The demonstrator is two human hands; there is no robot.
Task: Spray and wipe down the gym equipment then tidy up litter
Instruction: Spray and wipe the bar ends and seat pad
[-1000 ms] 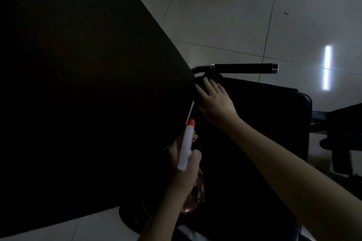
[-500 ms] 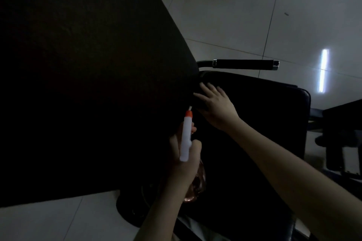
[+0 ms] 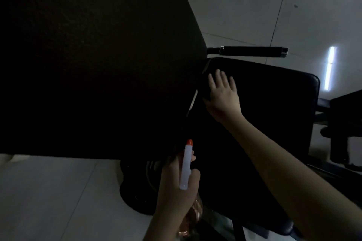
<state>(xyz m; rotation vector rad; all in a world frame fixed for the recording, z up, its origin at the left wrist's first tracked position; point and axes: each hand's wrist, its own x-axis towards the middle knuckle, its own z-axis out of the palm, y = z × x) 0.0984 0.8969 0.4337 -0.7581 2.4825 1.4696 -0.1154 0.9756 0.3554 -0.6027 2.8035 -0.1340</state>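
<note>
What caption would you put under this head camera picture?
Right hand rests flat on a black seat while left hand grips a spray bottle.

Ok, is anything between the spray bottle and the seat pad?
Nothing visible blocks it. The left hand holds the spray bottle beside the seat pad; only the right hand rests on the pad, farther up.
</note>
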